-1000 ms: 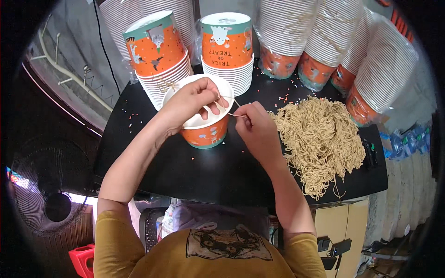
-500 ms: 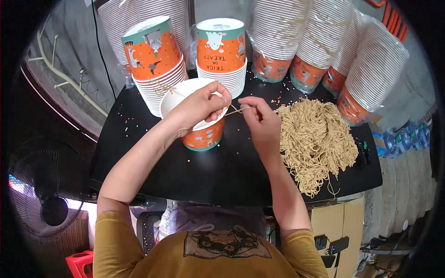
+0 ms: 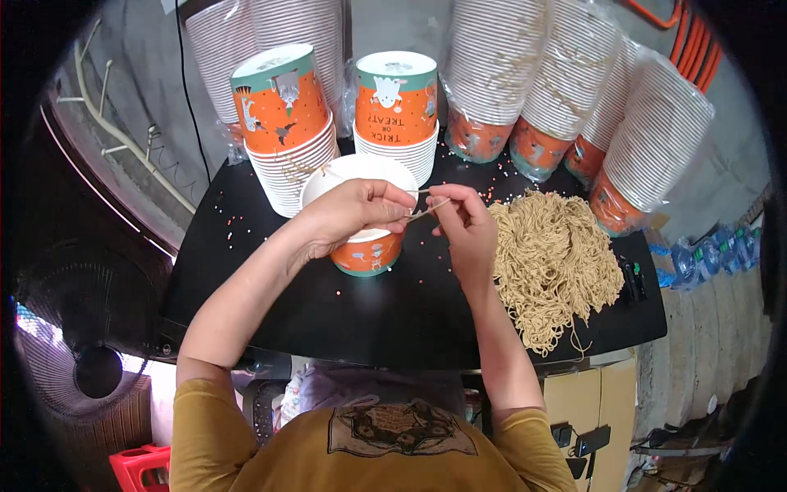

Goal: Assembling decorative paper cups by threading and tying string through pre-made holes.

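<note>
An orange paper bucket (image 3: 368, 256) with a white rim and green base stands upright near the table's middle. Over its near right rim, my left hand (image 3: 361, 211) pinches a tan string (image 3: 420, 215). My right hand (image 3: 465, 230), just right of the bucket, pinches the same string, which spans the short gap between my fingers in two strands. More string (image 3: 311, 170) shows at the bucket's far left rim. Whether the string is fixed to the bucket near my left fingers is hidden behind them. To the right of my right hand lies a large heap of tan strings (image 3: 557, 262).
Two stacks of upside-down buckets, a left stack (image 3: 283, 107) and a middle stack (image 3: 397, 107), stand behind. Bagged bucket stacks (image 3: 492, 74) line the back right of the black table (image 3: 393, 320). A fan (image 3: 94, 369) is at left, and small bits lie scattered.
My hands have drawn slightly closer together, and the string between them now forms two strands instead of one taut stretch. The whole view has shifted slightly.
</note>
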A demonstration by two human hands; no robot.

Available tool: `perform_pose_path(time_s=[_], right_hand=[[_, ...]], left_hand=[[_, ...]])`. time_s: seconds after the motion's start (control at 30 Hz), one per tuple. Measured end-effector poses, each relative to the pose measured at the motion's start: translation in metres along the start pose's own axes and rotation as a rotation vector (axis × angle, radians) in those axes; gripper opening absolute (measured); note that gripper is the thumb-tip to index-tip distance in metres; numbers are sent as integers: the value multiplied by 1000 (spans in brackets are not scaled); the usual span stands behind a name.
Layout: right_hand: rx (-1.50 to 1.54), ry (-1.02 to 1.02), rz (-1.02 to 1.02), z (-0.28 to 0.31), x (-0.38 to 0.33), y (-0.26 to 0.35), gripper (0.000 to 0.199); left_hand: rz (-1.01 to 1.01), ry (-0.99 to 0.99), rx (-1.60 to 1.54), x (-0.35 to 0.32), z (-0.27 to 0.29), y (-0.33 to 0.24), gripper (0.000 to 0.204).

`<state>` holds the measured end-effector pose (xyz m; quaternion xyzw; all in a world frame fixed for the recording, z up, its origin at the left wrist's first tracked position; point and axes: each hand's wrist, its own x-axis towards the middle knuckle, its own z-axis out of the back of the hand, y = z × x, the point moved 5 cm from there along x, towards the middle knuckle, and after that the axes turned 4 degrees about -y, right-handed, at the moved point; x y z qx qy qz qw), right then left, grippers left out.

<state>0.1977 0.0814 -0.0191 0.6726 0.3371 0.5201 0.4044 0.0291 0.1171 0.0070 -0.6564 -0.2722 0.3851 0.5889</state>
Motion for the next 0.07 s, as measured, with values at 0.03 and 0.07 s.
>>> perform_pose_path(time_s=[0.03,0.07], right_hand=[[4,5,-7,-1,0,1,17],[4,6,-13,0,1,2,17]], left_hand=[[6,0,-11,-4,-2,-2,24],[-1,6,-8,-3,-2,-6,24]])
